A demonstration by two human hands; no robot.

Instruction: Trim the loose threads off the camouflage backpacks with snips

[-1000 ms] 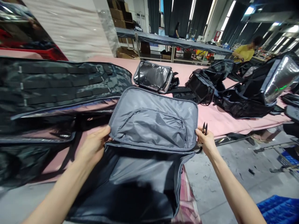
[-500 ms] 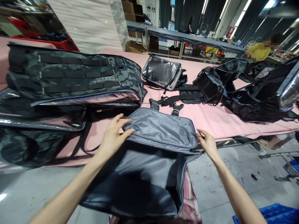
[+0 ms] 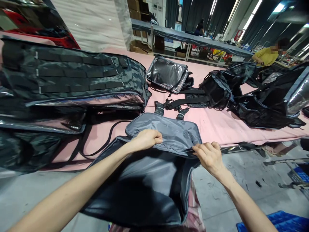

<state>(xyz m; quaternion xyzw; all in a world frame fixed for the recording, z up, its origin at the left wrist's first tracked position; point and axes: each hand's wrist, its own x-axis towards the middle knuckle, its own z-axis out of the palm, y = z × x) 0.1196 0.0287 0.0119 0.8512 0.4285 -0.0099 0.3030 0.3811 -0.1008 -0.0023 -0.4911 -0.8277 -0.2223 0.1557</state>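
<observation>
A grey-lined bag [image 3: 145, 190] hangs open from the edge of the pink table [image 3: 212, 125] down toward me. Its grey flap [image 3: 173, 130] lies folded back on the table edge. My left hand [image 3: 145, 139] is closed, fingers curled on the flap's near edge at the middle. My right hand [image 3: 209, 156] is closed too, gripping the flap's right corner by the seam. The small black snips seen earlier in that hand are hidden now.
A stack of dark camouflage bags [image 3: 72, 77] fills the table's left. A silver-lined pouch [image 3: 167, 74], black straps [image 3: 183, 103] and several black bags [image 3: 253, 103] lie further back and right. A person in yellow [image 3: 266, 55] works behind. A blue crate [image 3: 275, 222] sits on the floor.
The flap went from held upright to lying low on the table edge. My left hand moved right from the flap's left corner to its middle and closed; my right hand curled over the corner.
</observation>
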